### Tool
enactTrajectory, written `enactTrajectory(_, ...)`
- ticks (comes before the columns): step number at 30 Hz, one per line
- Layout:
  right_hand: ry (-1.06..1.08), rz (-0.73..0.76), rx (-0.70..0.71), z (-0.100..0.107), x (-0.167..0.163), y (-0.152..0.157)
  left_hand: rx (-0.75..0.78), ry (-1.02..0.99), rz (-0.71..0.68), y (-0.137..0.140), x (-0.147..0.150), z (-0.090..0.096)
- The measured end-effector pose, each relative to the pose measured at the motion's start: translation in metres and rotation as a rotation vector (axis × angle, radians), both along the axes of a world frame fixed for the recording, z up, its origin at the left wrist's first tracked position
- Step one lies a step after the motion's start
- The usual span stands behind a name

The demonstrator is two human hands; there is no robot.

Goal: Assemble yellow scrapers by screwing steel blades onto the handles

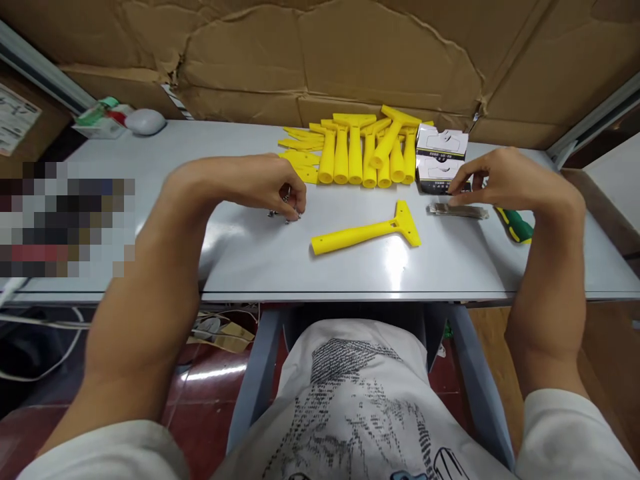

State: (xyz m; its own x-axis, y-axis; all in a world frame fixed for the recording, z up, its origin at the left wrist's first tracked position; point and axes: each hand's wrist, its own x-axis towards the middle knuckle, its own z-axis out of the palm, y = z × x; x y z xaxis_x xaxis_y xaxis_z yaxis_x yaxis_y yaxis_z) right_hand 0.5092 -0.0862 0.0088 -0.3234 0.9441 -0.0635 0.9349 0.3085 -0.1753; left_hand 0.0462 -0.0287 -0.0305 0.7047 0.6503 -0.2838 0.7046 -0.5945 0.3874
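Note:
My left hand [275,185] is closed in a pinch low over the table, its fingertips at a few small shiny screws [287,217]. One screw shows right at the fingertips. My right hand [495,177] has thumb and index finger brought together just above a stack of flat metal blades [458,211]; whatever is between them is too small to make out. Between my hands lies a yellow scraper handle [357,235], its wide head pointing right. A green and yellow screwdriver handle [517,225] lies beside my right wrist, partly hidden by it.
Several more yellow scraper handles [355,153] lie grouped at the back, with flat yellow plates [301,160] to their left. Small white and black boxes [442,150] stand right of them. A white mouse-shaped object [145,121] sits at back left. Cardboard [350,60] walls the back edge.

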Motion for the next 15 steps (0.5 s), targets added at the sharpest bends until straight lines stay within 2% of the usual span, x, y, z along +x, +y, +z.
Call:
enactTrajectory(4, -0.037, 0.066, -0.101, -0.018, 0.025, 0.016, 0.088, -0.083, -0.039, 0.001, -0.003, 0.002)
enactTrajectory(8, -0.015, 0.123, -0.150, -0.029, 0.029, 0.026, 0.338, -0.313, 0.068, -0.018, 0.029, 0.002)
enactTrajectory(10, -0.023, 0.095, -0.165, -0.026, 0.029, 0.025, 0.416, -0.424, 0.091, -0.032, 0.054, -0.002)
enactTrajectory(13, -0.042, 0.023, -0.177, -0.016, 0.030, 0.018, 0.435, -0.484, 0.024, -0.049, 0.083, -0.010)
enactTrajectory(15, 0.000, 0.006, -0.118, -0.008, 0.025, 0.010, 0.470, -0.549, 0.022, -0.055, 0.092, -0.014)
